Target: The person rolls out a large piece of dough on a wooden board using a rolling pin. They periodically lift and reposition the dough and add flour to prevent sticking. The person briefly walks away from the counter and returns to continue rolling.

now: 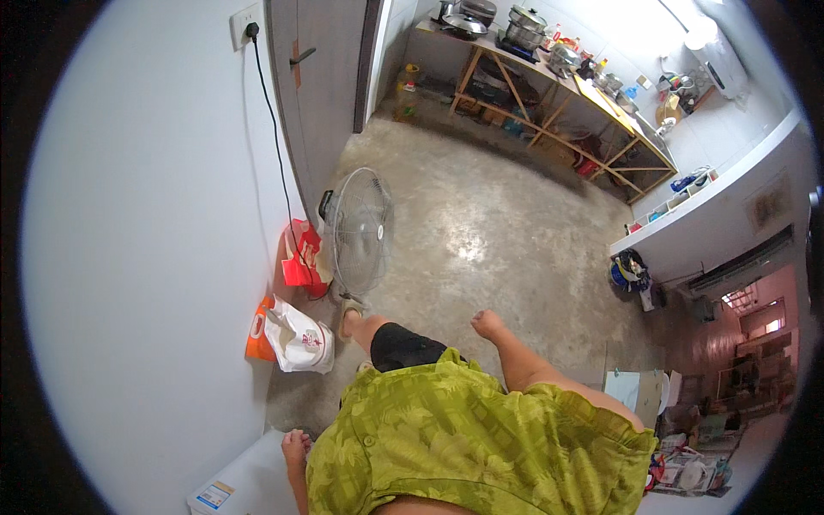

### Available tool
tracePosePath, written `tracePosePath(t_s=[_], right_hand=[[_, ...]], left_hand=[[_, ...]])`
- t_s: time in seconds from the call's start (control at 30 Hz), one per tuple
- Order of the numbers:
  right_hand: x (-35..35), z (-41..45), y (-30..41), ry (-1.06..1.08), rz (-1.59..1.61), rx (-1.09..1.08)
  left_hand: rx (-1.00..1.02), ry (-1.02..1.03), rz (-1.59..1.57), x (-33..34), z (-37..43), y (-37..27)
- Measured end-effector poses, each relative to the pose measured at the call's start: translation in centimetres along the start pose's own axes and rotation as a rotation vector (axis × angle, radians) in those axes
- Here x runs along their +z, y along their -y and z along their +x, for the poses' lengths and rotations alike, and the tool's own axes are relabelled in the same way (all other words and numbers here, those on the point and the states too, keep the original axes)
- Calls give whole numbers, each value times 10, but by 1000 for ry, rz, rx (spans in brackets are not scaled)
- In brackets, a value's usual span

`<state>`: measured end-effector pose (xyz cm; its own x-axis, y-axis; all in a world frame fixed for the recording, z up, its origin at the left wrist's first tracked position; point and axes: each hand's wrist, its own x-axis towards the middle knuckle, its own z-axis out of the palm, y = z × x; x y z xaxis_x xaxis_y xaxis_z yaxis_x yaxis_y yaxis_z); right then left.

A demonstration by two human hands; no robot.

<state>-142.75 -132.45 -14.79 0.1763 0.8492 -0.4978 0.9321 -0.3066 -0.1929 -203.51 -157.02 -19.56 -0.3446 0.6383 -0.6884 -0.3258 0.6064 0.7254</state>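
Note:
My left hand [297, 444] hangs low beside the white top of a box-like appliance or cabinet [248, 473], its fingers curled and nothing visible in them. My right hand [487, 324] is out over the concrete floor [502, 219], fingers loosely curled; no object shows in it. Before me, close to the wall, a round wire-caged fan [360, 232] stands on the floor. A white bag with red print [299, 338], an orange bag [259, 329] and a red bag [301, 257] rest along the wall, between my left hand and the fan.
A black cord [273, 122] runs down from a wall socket [242, 27] beside a grey door [322, 77]. At the far wall, a wooden-framed counter [541, 122] carries pots [526, 27]. A bagged bin [631, 270] stands by the partition [702, 193] on the right.

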Motion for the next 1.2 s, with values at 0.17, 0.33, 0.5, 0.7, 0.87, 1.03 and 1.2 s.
tracePosePath(t_s=[0.17,0.33,0.5,0.7,0.87,1.03,1.2], right_hand=[[5,7,-24,11,-130,-110],[-29,8,-7,25,-204,-255],[-20,32,-16,82,-557,-437],[1,46,0,37,-260,-419],[28,30,-45,132,-225,-438],[56,45,-90,116,-657,-625],[39,11,-67,43,-158,-314]], left_hand=[[111,95,296,1,-6,11],[-218,37,-103,-46,36,145],[772,62,1233,-66,53,236],[379,17,1165,-53,32,236],[435,22,1269,-71,45,240],[591,-106,1353,-77,47,226],[353,15,1328,-71,35,210]])
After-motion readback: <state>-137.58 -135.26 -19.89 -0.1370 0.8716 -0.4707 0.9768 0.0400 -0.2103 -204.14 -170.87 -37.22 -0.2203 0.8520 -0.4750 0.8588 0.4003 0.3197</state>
